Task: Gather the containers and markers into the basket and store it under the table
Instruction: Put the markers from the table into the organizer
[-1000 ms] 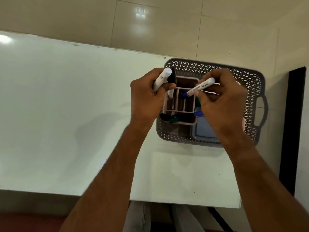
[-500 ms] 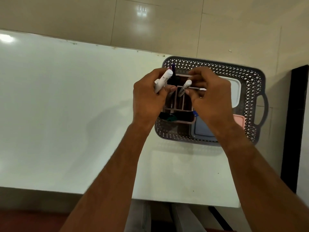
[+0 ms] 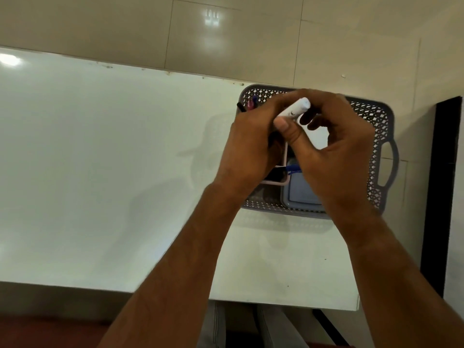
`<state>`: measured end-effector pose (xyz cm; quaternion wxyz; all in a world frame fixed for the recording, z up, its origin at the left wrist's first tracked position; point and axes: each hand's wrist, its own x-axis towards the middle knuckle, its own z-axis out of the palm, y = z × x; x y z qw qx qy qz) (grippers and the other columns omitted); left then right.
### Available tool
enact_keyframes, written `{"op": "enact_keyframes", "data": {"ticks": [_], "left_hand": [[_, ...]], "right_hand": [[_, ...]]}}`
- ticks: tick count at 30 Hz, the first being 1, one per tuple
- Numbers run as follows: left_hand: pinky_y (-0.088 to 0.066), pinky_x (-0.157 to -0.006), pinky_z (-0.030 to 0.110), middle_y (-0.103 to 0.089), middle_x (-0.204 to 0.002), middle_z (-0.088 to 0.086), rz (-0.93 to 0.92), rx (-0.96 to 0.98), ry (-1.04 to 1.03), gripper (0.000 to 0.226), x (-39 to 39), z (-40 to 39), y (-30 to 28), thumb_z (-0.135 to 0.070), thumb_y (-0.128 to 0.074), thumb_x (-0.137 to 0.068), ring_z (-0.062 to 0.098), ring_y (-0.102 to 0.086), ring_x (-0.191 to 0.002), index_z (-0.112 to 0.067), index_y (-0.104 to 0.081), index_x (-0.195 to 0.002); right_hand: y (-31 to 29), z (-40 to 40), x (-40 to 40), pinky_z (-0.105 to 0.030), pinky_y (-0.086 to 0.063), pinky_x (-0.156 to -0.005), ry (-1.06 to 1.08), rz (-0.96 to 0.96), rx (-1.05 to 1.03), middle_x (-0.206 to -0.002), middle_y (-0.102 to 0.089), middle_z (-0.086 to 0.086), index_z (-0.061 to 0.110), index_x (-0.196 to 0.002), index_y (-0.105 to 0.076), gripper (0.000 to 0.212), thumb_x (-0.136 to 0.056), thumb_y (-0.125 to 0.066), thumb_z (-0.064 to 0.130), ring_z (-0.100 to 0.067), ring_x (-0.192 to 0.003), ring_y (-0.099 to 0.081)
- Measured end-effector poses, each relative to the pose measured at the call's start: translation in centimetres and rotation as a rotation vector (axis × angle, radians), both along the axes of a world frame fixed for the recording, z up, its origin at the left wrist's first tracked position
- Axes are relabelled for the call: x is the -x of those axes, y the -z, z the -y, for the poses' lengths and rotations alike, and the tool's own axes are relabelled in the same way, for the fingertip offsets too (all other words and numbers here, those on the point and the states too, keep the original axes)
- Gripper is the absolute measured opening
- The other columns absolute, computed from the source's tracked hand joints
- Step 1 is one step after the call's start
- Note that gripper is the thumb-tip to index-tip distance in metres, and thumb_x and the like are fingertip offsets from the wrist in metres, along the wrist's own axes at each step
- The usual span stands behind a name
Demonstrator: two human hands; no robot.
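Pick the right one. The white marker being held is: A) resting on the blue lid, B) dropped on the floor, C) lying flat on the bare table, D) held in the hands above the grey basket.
D: the white marker is pinched between the left hand and right hand over the grey basket.

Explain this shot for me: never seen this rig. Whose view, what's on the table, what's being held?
There is no machine here: a person wears a camera on the head, so the single view looks forward and down at their own bare arms. A white table stands against a tiled wall. Near its far right corner sits a grey perforated basket with a side handle. Inside it you can see a pink divided organizer, a pale blue lidded container and some markers. Both hands hover over the basket. The left hand holds a white marker; the right hand is touching it too, though whether it grips anything is hidden.
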<state>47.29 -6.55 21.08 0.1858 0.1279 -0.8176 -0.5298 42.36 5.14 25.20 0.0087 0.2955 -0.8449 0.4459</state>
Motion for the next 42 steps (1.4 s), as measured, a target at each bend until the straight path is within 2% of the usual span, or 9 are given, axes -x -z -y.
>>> {"op": "enact_keyframes", "data": {"ticks": [4,7,10,13,20,25,30,35,42], "left_hand": [[-0.053,-0.092,0.013,-0.072,-0.120,0.010,-0.019,0.015,0.056,0.049,0.2,0.6,-0.5,-0.005,-0.078,-0.085,0.015,-0.069,-0.105,0.001,-0.062,-0.131],[-0.058,-0.094,0.028,-0.070,-0.122,0.007,0.001,-0.048,-0.048,0.064,-0.3,2.3,-0.6,-0.018,-0.087,-0.077,0.017,-0.069,-0.104,-0.001,-0.059,-0.133],[-0.059,-0.095,0.040,-0.072,-0.117,0.008,-0.016,-0.167,-0.189,0.050,-1.0,3.0,-0.3,-0.013,-0.081,-0.085,0.021,-0.071,-0.105,0.002,-0.061,-0.129],[-0.060,-0.094,0.031,-0.073,-0.110,0.005,0.002,-0.213,-0.329,0.033,-1.7,3.2,0.6,-0.008,-0.071,-0.093,0.018,-0.072,-0.103,0.002,-0.065,-0.124],[-0.060,-0.092,0.030,-0.074,-0.102,0.000,0.074,-0.213,-0.376,0.028,-2.8,2.8,2.0,-0.008,-0.070,-0.094,0.016,-0.073,-0.099,-0.003,-0.068,-0.121],[-0.059,-0.089,0.026,-0.073,-0.099,-0.005,0.088,-0.214,-0.382,0.026,-2.9,2.3,2.3,-0.006,-0.071,-0.092,0.012,-0.071,-0.096,-0.006,-0.069,-0.119],[-0.057,-0.086,0.018,-0.075,-0.102,-0.001,0.133,-0.157,-0.365,0.026,-2.7,2.1,2.7,-0.008,-0.073,-0.092,0.011,-0.071,-0.095,-0.009,-0.070,-0.118],[-0.056,-0.086,0.015,-0.074,-0.101,-0.005,0.145,-0.161,-0.363,0.027,-2.9,1.8,2.9,-0.007,-0.074,-0.092,0.009,-0.070,-0.095,-0.011,-0.070,-0.118],[-0.056,-0.087,0.014,-0.075,-0.105,-0.003,0.163,-0.154,-0.363,0.028,-3.0,1.6,2.9,-0.009,-0.074,-0.092,0.008,-0.071,-0.096,-0.011,-0.070,-0.119]], "right_hand": [[-0.6,-1.2,0.9,-0.034,-0.062,-0.084,0.040,0.009,0.113,-0.103,-0.074,-0.006,-0.002,-0.109,-0.073,0.018,-0.097,-0.075,0.011,-0.021,-0.093,-0.075],[-0.7,-2.7,1.8,-0.027,-0.060,-0.085,0.129,-0.025,0.174,-0.106,-0.073,-0.004,-0.003,-0.112,-0.071,0.020,-0.099,-0.074,0.013,-0.019,-0.095,-0.075],[0.1,-4.0,2.3,-0.026,-0.060,-0.085,0.166,-0.001,0.116,-0.106,-0.073,-0.004,-0.004,-0.112,-0.072,0.025,-0.099,-0.074,0.018,-0.019,-0.095,-0.075],[1.1,-5.0,2.5,-0.042,-0.064,-0.084,0.162,0.067,0.087,-0.104,-0.074,-0.009,-0.006,-0.112,-0.070,0.029,-0.099,-0.074,0.019,-0.030,-0.092,-0.076],[1.4,-6.9,3.1,-0.046,-0.060,-0.079,0.181,-0.029,0.061,-0.100,-0.072,-0.014,-0.006,-0.109,-0.066,0.025,-0.104,-0.067,0.019,-0.033,-0.089,-0.073],[3.2,-5.8,2.3,-0.035,-0.059,-0.080,0.060,-0.067,-0.152,-0.102,-0.074,-0.015,-0.006,-0.107,-0.071,0.019,-0.099,-0.070,0.011,-0.028,-0.088,-0.070],[4.7,-4.1,2.2,-0.007,-0.047,-0.085,-0.054,-0.053,-0.214,-0.098,-0.075,-0.013,-0.006,-0.104,-0.072,0.013,-0.094,-0.072,0.002,-0.015,-0.087,-0.065],[5.5,-3.5,2.3,-0.045,-0.060,-0.084,-0.093,-0.011,-0.327,-0.101,-0.076,-0.016,-0.003,-0.109,-0.073,0.017,-0.095,-0.073,0.006,-0.030,-0.088,-0.072],[6.1,-3.3,2.5,-0.050,-0.059,-0.089,-0.066,0.084,-0.415,-0.110,-0.076,-0.011,0.005,-0.129,-0.068,0.035,-0.097,-0.073,0.016,-0.028,-0.094,-0.071]]}}
